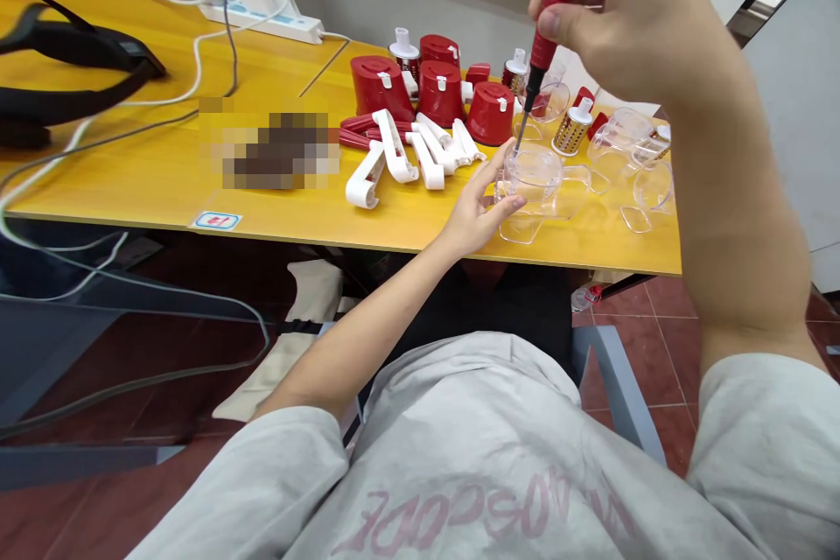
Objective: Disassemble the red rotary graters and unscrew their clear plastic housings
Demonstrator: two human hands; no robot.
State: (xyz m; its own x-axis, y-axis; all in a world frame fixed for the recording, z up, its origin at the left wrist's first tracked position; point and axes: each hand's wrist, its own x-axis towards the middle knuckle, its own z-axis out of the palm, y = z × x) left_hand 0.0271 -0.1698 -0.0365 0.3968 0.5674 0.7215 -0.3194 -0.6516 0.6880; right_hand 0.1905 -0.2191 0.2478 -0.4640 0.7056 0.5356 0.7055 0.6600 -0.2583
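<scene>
My right hand is raised and closed around the handle of a red and black screwdriver. The shaft points steeply down, its tip at the left rim of a clear plastic housing. Thumb and fingers of my left hand grip that housing from the left, close to the table's front edge. Whether a screw sits under the tip is too small to tell. White plastic handles lie left of the housing. Behind them stand several red plastic cups. A metal grater drum with a white stem stands behind the housing.
More clear plastic housings stand to the right on the yellow table. A power strip with cables lies at the back left. Black straps or headgear rest at the far left. A blurred patch covers something dark left of the handles.
</scene>
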